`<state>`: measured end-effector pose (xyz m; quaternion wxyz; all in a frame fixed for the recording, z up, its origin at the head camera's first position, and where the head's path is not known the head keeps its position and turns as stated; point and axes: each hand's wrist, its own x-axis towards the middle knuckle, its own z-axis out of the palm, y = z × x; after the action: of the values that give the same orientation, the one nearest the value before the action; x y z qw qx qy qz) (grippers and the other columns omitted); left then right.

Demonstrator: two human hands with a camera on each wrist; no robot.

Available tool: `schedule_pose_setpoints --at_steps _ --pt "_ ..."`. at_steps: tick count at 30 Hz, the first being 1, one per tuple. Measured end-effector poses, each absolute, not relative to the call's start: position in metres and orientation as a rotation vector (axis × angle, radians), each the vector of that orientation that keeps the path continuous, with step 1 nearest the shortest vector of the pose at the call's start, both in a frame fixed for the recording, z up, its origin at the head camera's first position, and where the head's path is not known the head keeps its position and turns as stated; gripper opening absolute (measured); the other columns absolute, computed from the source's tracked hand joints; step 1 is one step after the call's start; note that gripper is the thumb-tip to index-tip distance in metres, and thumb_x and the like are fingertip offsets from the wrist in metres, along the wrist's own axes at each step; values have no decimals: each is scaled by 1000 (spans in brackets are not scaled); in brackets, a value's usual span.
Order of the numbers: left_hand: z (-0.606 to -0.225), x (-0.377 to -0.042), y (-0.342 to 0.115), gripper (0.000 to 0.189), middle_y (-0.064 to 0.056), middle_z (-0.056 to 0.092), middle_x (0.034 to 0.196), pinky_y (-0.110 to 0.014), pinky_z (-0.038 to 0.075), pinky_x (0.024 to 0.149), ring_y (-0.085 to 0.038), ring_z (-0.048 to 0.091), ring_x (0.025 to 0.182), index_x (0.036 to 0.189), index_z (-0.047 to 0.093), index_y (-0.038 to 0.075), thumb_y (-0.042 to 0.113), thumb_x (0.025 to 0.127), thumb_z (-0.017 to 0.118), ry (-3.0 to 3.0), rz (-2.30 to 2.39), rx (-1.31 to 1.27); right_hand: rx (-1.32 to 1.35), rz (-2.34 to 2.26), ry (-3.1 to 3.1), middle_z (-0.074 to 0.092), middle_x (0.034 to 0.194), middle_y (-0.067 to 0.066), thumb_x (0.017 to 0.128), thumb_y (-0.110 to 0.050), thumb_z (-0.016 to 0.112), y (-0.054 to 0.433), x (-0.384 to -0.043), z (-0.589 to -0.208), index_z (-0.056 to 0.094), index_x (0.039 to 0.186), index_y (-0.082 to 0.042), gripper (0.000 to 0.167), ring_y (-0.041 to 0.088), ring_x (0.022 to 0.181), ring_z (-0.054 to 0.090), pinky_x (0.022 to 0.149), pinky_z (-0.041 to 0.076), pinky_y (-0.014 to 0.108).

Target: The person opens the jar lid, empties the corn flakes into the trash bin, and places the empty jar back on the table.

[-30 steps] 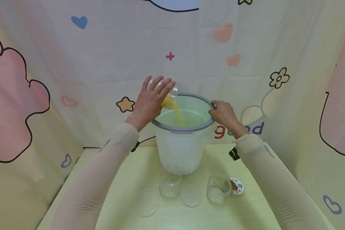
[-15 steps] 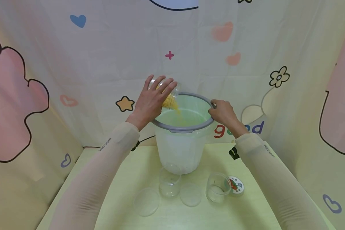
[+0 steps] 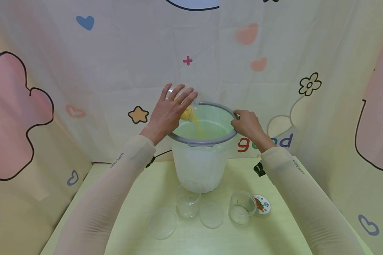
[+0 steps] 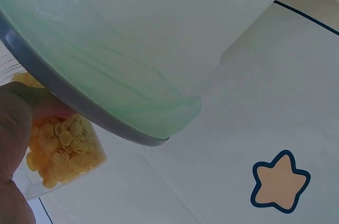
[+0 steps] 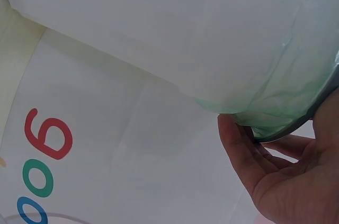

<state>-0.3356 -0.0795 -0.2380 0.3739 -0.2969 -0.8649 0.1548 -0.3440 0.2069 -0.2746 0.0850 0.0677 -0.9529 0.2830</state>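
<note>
My left hand (image 3: 169,111) grips a clear plastic jar (image 3: 192,110) above the left side of a white trash can (image 3: 199,166). The jar is tipped mouth-down to the right, and yellow flakes (image 3: 198,127) stream from it into the can. More flakes (image 4: 71,152) fill part of the jar in the left wrist view. A light green bag (image 3: 215,124) lines the can and folds out under its grey rim ring (image 3: 201,143). On the far right side of that rim, my right hand (image 3: 249,124) pinches ring and bag between thumb and fingers. The can's bottom is hidden.
In front of the can stand two clear empty jars, one at left (image 3: 189,203) and one at right (image 3: 241,209). Clear round lids (image 3: 162,224) lie flat near them. A white printed lid (image 3: 262,204) sits behind the right jar. Patterned curtain (image 3: 140,53) encloses the table (image 3: 131,212).
Flakes keep falling from the tilted jar; the stream thinned half a second ago and is longer again now. Both hands stay nearly in place.
</note>
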Motion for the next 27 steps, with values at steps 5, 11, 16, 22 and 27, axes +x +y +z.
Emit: schedule_pose_setpoints --at_steps 5,11,16,22,27 --pt "-238 -336 -79 84 -2 30 158 -53 12 124 -28 22 148 154 23 22 13 83 68 -2211 431 -756 200 853 -2846 61 125 25 91 -16 45 206 -344 -274 45 144 1 56 25 74 59 55 43 24" --pt "-238 -335 -79 87 -2 26 160 -53 10 124 -28 20 149 155 21 22 14 83 69 -2221 489 -744 198 850 -2845 62 124 25 90 -16 45 206 -343 -274 44 144 0 56 24 72 58 54 43 24" --pt "-238 -334 -78 88 -2 25 161 -54 8 124 -28 19 149 155 20 23 15 83 69 -2224 516 -738 195 846 -2849 62 124 25 90 -16 46 206 -343 -275 45 144 0 56 25 73 59 55 43 24" --pt "-238 -334 -79 89 -2 27 160 -55 8 124 -28 20 149 155 21 23 17 82 71 -2220 528 -753 189 834 -2853 62 124 24 90 -16 45 206 -344 -275 44 145 0 57 25 73 58 55 43 24" --pt "-238 -333 -79 91 -3 26 160 -55 6 124 -29 19 149 155 21 23 20 81 73 -2224 546 -760 198 826 -2845 62 125 25 90 -16 45 206 -345 -275 45 144 0 57 26 74 58 56 43 25"
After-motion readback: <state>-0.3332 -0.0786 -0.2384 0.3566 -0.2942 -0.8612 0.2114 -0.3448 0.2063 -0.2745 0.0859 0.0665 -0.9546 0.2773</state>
